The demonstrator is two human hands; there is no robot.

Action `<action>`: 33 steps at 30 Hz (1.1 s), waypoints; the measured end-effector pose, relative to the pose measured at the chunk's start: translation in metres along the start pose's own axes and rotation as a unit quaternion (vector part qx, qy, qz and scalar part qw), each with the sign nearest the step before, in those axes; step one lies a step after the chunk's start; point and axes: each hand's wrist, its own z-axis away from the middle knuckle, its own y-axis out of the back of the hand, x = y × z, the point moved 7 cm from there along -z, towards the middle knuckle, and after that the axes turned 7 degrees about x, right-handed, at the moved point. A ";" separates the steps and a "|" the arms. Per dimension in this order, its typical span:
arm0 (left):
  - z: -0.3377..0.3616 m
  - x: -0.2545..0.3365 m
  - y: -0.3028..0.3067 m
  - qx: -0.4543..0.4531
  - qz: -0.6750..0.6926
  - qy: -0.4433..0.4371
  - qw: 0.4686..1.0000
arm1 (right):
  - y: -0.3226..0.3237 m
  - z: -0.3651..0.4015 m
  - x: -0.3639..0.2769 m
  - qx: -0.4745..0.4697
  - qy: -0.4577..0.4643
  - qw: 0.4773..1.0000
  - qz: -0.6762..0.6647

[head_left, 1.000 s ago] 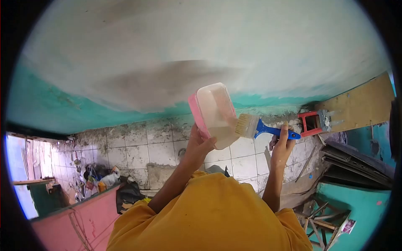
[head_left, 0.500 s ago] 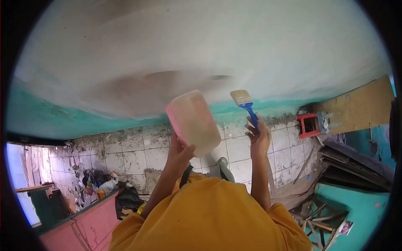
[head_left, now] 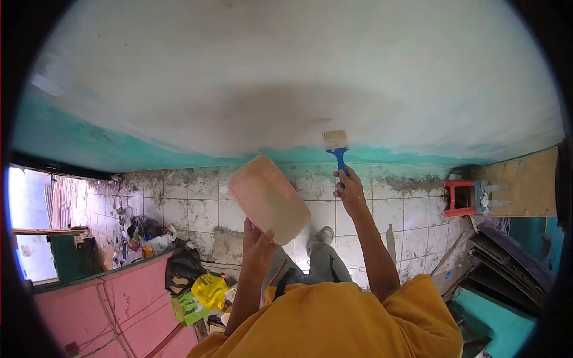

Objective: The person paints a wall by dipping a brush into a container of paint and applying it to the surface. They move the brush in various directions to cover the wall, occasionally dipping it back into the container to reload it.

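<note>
My right hand [head_left: 351, 186] is closed round the blue handle of a flat paintbrush [head_left: 336, 143], its pale bristles pointing up toward the wall. My left hand [head_left: 258, 241] grips the near edge of a pinkish plastic tub [head_left: 271, 200], thumb over the rim. The tub is tilted, and its inside looks coated in pale beige. In front of me rises the wall [head_left: 239, 71], whitish above with a teal band [head_left: 119, 143] along its lower part. The bristles overlap the wall where the two colours meet.
Dirty white tiles [head_left: 203, 191] cover the floor. A red stool [head_left: 458, 198] stands at right, close to a wooden board [head_left: 531, 185]. Dark stacked sheets [head_left: 507, 259] lie below it. At left are a pink panel [head_left: 119, 310], bagged clutter [head_left: 152, 238] and a yellow bag [head_left: 210, 291].
The paintbrush has moved slightly left, its bristles now upright. The tub has shifted a little left and down and leans more to the left. My view has moved, showing more floor.
</note>
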 end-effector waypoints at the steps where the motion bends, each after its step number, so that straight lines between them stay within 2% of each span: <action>1: 0.001 0.001 0.005 0.001 -0.001 0.000 1.000 | -0.004 -0.005 0.003 0.013 0.018 1.000 0.022; 7: -0.008 0.012 0.051 -0.004 -0.014 0.037 0.999 | -0.030 -0.041 0.033 0.095 0.127 0.986 0.053; 10: -0.021 0.024 0.064 -0.031 -0.039 0.044 0.998 | -0.043 -0.065 0.048 0.116 0.224 0.967 0.036; 14: -0.041 0.032 0.092 -0.046 -0.062 0.060 0.995 | -0.050 -0.122 0.092 0.139 0.274 0.951 0.034; 16: -0.049 0.037 0.102 -0.044 -0.048 0.059 0.996 | -0.051 -0.152 0.113 0.150 0.333 0.931 0.028; 19: -0.054 0.044 0.121 -0.028 -0.085 0.014 0.996 | -0.037 -0.183 0.153 0.166 0.313 0.931 0.090; 23: -0.051 0.037 0.139 -0.021 -0.067 0.017 0.997 | -0.009 -0.193 0.189 0.188 0.284 0.928 0.153; 25: -0.047 0.031 0.146 0.001 -0.059 0.022 0.998 | -0.007 -0.187 0.177 0.234 0.286 0.890 0.267; 26: -0.044 0.029 0.145 0.002 -0.054 0.023 0.998 | -0.005 -0.185 0.169 0.232 0.287 0.889 0.272; 28: -0.037 0.027 0.144 0.012 -0.048 0.024 0.998 | -0.033 -0.153 0.118 0.178 0.229 0.926 0.240; 31: -0.029 0.024 0.142 0.009 -0.049 0.016 0.999 | -0.063 -0.105 0.039 0.148 0.235 0.933 0.230; 33: -0.025 0.022 0.143 0.004 -0.044 0.004 0.999 | -0.085 -0.062 -0.002 0.152 0.256 0.945 0.133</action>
